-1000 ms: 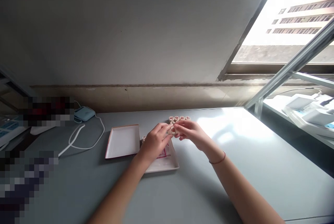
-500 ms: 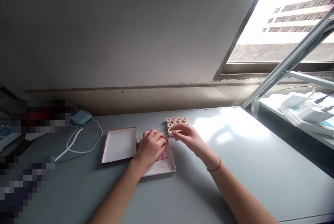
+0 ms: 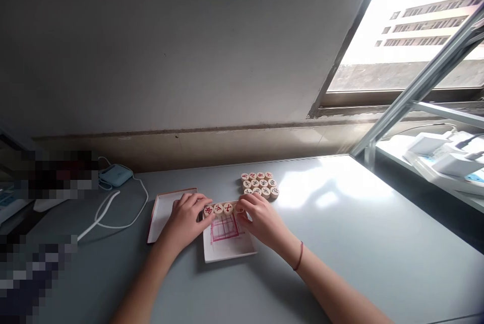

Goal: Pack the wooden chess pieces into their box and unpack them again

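Observation:
A shallow white box point(image 3: 230, 251) sits on the grey table, with pink grid lines showing inside. Along its far edge runs a row of round wooden xiangqi pieces point(image 3: 218, 209) with red characters. My left hand point(image 3: 189, 213) has its fingers and thumb bent around the piece at the row's left end. At the right end, my right hand point(image 3: 257, 213) pinches another piece and partly covers it. Just behind my right hand stands a block of more xiangqi pieces point(image 3: 263, 183), set in rows, some red and some dark; my fingers hide part of its front row.
The open box lid point(image 3: 162, 211) lies left of the box, partly behind my left hand. Farther left are a light blue device point(image 3: 116, 175) and a white cable point(image 3: 145, 195). A wall closes off the back. A metal frame point(image 3: 381, 117) and shelf with white chargers point(image 3: 431, 145) stand right.
My left hand has moved left, uncovering the row and the pink grid. My right hand has come from the block of pieces to the row's right end. The block's front row now looks fuller.

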The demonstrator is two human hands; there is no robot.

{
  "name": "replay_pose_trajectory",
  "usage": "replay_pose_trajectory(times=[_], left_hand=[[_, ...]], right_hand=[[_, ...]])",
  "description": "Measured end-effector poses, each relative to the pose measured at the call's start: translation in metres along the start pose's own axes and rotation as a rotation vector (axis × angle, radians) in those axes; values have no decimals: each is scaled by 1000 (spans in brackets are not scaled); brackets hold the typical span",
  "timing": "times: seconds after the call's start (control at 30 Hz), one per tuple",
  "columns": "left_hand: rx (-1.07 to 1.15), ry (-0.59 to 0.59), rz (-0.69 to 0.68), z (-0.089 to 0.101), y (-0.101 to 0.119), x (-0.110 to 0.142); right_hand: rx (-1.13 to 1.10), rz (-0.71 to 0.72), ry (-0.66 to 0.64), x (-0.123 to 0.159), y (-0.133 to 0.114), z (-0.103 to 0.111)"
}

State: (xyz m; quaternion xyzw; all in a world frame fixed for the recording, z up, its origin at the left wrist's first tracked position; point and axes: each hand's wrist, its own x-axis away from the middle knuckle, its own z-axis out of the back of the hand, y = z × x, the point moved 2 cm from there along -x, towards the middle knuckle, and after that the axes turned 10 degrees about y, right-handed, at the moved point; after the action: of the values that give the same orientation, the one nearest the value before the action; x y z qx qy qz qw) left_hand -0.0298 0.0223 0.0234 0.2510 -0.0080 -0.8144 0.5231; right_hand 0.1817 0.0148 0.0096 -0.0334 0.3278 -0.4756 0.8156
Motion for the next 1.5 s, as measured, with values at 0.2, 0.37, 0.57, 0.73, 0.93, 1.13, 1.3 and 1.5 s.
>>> replay_pose_trajectory(times=[0.2,0.37,0.57,0.73,0.93,1.13,1.3,1.5], left_hand=[[-21,-58,18,-9,3,2],[-23,-56,29,-9,3,4],[-19,-103,83,-11,3,4],[-5,-36,76,-8,2,6],[10,8,74,0,-1,7],[52,82,71,6,-4,6],[322,79,93,13,7,8],[517,-2,22,17,27,9]], right_hand=[[66,-9,28,-1,1,-8],[-25,-52,46,-1,1,-5],[109,-324,55,-34,22,11],[376,-473,-233,-79,28,3],[438,-489,-357,-98,29,-15],[377,-439,-273,-93,12,-7],[-304,-377,-118,-58,-28,5],[-818,-505,-156,-21,-37,2]])
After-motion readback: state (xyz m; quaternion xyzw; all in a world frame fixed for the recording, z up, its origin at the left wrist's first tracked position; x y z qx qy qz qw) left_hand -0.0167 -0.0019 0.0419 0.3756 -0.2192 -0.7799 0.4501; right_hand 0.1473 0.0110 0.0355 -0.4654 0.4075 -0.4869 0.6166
